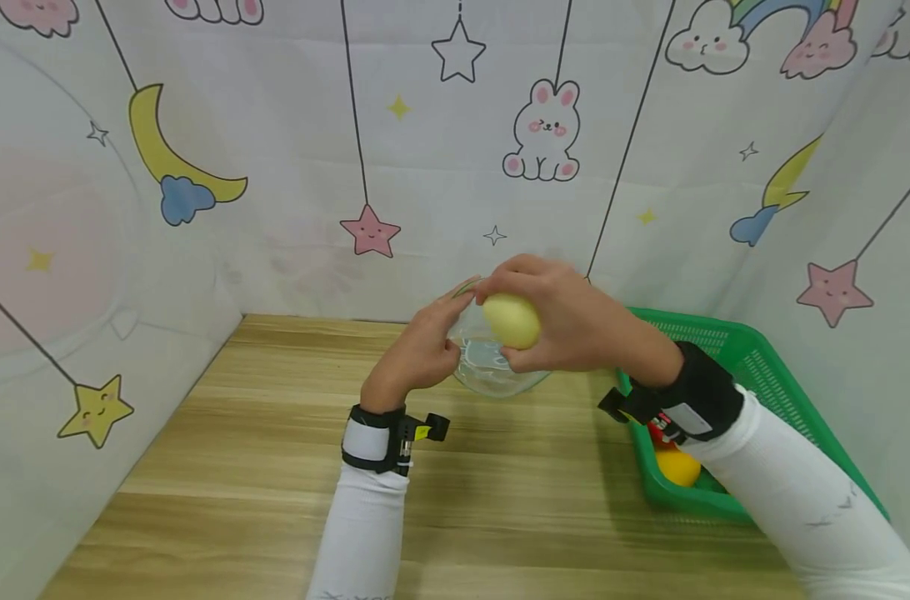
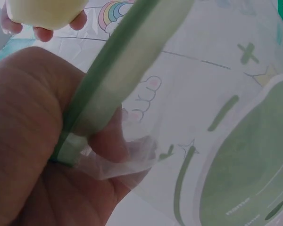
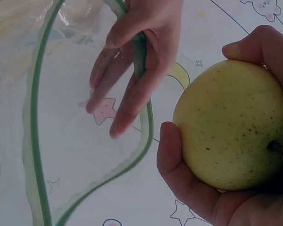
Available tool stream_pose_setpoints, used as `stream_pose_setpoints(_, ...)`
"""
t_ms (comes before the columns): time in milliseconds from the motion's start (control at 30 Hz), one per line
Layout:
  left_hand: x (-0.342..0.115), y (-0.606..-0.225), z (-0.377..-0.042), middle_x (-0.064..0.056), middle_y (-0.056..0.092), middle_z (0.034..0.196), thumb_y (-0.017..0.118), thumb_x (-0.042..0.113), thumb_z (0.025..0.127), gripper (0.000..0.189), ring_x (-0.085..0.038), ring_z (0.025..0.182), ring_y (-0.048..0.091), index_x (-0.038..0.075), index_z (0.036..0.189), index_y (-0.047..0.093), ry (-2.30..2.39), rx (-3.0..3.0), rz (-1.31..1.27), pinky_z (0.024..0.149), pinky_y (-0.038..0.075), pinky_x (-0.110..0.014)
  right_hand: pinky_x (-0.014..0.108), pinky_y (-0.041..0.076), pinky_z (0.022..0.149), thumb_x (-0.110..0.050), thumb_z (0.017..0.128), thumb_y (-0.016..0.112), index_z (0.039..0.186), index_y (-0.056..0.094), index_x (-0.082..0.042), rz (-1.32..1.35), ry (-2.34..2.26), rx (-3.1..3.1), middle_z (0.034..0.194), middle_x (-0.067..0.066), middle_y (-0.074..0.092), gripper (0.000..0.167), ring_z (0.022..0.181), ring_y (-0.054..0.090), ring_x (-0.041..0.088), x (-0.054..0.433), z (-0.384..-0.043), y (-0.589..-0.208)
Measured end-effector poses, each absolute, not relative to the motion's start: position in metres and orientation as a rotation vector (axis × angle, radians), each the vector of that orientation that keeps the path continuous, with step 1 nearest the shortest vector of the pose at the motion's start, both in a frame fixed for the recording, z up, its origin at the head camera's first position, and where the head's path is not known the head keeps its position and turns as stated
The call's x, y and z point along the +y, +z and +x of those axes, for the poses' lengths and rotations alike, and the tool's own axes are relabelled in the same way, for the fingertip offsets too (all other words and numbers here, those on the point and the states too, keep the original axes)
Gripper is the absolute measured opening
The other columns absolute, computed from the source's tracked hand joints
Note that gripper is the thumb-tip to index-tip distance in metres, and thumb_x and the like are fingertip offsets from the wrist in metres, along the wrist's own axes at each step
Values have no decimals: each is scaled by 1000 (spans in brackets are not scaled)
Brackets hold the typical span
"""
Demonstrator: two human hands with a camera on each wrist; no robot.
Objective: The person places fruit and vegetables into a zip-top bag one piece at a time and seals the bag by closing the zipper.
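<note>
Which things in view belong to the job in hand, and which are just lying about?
In the job:
speckled yellow-green round fruit, held in the right hand
clear green-edged plastic bag, mouth open, held by the left hand

Apparently just lying about:
green perforated plastic basket
rounded orange-yellow object inside it
partly hidden red object beside that

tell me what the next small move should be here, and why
Probably move the right hand sideways to bring the yellow fruit into line with the bag's opening. The left hand pinches the clear bag by its green rim, which gapes open, and the fruit is gripped just outside that rim.
</note>
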State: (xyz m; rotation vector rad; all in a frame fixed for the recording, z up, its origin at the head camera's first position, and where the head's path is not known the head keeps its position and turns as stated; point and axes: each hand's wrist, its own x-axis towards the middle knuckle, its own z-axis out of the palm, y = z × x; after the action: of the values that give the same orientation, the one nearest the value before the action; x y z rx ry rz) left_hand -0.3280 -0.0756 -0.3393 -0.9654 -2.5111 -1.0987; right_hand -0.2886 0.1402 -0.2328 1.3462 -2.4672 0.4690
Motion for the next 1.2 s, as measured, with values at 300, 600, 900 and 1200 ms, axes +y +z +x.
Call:
stream_pose_setpoints(300,-76,-340,-329,-7,35,164,45,-18,71,87,-26,151,35,12,152,45,-1106,-2503,-969,101,49,-42,31,55,70,-20,73,80,119,66,-19,1344,406,-2585,120,5,63,49,95,61,22,129,-297,-256)
stream_pose_setpoints(600,-77,-337,-327,-5,29,167,46,-18,75,87,-25,153,31,7,157,34,-1114,-2515,-970,115,44,-44,33,56,72,-20,73,82,120,68,-18,1304,306,-2686,120,8,64,49,93,62,23,129,-307,-270)
stream_pose_setpoints(900,-80,-339,-324,-4,27,168,43,-19,76,86,-24,153,31,5,158,32,-1161,-2527,-966,115,43,-41,29,52,70,-17,73,81,120,67,-18,1279,168,-2801,116,9,63,49,89,58,22,129,-315,-285)
stream_pose_setpoints(1200,-78,-338,-324,-3,26,168,42,-19,77,84,-28,148,41,6,157,34,-1168,-2540,-960,110,49,-41,30,53,70,-19,74,84,120,66,-16,1238,35,-2875,117,13,63,49,88,59,23,137,-322,-292)
